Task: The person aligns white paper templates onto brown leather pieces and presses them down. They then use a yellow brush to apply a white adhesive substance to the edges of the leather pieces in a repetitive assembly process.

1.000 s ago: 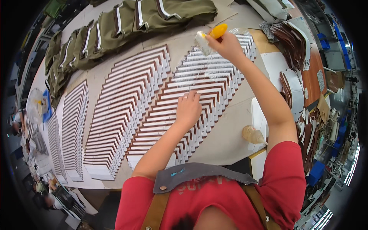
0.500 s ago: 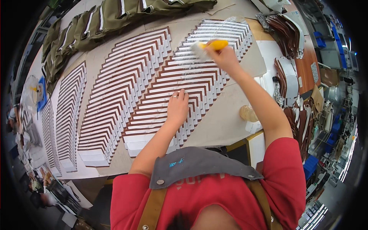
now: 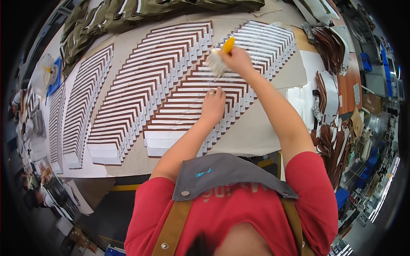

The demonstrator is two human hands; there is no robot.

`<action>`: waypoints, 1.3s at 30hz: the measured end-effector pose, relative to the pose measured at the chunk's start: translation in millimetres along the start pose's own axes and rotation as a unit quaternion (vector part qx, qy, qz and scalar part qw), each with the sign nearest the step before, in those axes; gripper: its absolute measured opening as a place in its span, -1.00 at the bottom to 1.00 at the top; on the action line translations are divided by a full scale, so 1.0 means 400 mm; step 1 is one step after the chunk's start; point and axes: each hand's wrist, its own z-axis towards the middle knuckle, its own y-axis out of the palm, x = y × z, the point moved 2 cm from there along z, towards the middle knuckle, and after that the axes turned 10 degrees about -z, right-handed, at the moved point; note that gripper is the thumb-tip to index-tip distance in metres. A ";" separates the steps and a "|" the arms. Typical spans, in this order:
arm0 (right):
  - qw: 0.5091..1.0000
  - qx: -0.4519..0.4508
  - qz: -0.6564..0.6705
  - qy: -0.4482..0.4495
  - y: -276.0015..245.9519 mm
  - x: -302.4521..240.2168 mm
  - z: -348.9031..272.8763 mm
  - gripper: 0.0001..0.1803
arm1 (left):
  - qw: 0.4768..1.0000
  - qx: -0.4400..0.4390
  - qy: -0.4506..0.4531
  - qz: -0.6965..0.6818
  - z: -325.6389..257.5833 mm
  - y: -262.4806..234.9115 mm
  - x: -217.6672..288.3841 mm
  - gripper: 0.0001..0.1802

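On a workshop table (image 3: 256, 141) spread with fanned rows, the right hand (image 3: 239, 59) closes around a yellow-handled brush (image 3: 218, 57) over the far-right row of brown-edged strips (image 3: 213, 94); the left hand (image 3: 213, 104), open-palmed, pins them. Even strokes probably serve best.

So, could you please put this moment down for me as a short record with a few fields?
Setting: worktable covered with paper, seen from above
Left hand: left hand pressed flat on the overlapped strips
Right hand: right hand gripping a brush with a yellow handle, bristles on the same row
Strips: white with brown edges, fanned in long slanting rows
Other rows: neighbouring row to the left, untouched
Far edge: folded olive cloth pieces
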 end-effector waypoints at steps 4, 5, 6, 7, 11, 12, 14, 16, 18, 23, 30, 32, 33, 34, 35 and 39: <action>0.993 0.100 0.029 -0.051 -0.030 -0.068 -0.012 -0.63 | 1.000 -0.007 -0.001 0.002 0.000 0.006 0.002 -0.59; 0.994 0.065 0.046 -0.075 -0.011 -0.116 -0.043 -0.63 | 1.000 -0.006 -0.008 0.007 -0.003 0.010 0.001 -0.58; 0.994 0.014 0.041 -0.097 0.024 -0.145 -0.064 -0.61 | 1.000 -0.007 -0.012 0.015 -0.004 0.010 -0.001 -0.58; 0.989 -0.022 0.028 -0.141 0.036 -0.158 -0.084 -0.58 | 1.000 -0.007 -0.015 0.006 -0.002 0.010 -0.003 -0.58; 0.995 0.081 -0.010 0.052 0.005 0.001 0.043 -0.62 | 0.999 -0.022 -0.019 -0.027 0.007 -0.002 0.010 -0.56; 0.994 0.099 -0.026 0.037 -0.025 -0.003 0.047 -0.62 | 0.999 -0.022 -0.022 -0.024 0.005 0.000 0.007 -0.55; 0.993 0.118 -0.022 -0.005 -0.045 -0.028 0.033 -0.62 | 0.998 -0.024 -0.036 -0.043 0.002 0.001 0.002 -0.53; 0.992 0.110 0.015 -0.066 -0.022 -0.080 -0.013 -0.63 | 0.994 -0.023 -0.070 -0.086 -0.003 0.002 -0.005 -0.51; 0.997 0.045 -0.029 -0.057 0.004 -0.080 -0.025 -0.63 | 0.993 -0.004 -0.055 -0.104 -0.008 0.006 -0.011 -0.50; 0.974 0.219 -0.024 -0.053 -0.039 -0.033 -0.002 -0.62 | 0.971 0.091 -0.022 -0.219 -0.022 -0.043 -0.016 -0.52; 0.988 -0.041 0.022 -0.145 0.079 -0.197 -0.189 -0.68 | 0.996 -0.029 -0.064 -0.051 -0.207 -0.060 -0.021 -0.59; 0.998 -0.008 0.012 -0.063 0.080 -0.153 -0.150 -0.75 | 0.996 -0.023 -0.066 -0.049 -0.208 -0.051 -0.019 -0.60; 0.998 0.040 0.045 -0.011 0.063 -0.133 -0.124 -0.79 | 0.996 -0.018 -0.068 -0.049 -0.206 -0.048 -0.018 -0.60; 0.988 0.138 0.007 -0.077 0.046 -0.125 -0.116 -0.80 | 0.997 -0.014 -0.062 -0.042 -0.207 -0.047 -0.016 -0.61; 0.985 0.136 0.018 -0.102 0.039 -0.146 -0.121 -0.80 | 0.997 -0.019 -0.066 -0.040 -0.208 -0.046 -0.017 -0.62; 0.978 0.026 0.150 -0.142 0.117 -0.268 -0.185 -0.71 | 0.995 -0.052 -0.079 -0.020 -0.202 -0.042 -0.017 -0.61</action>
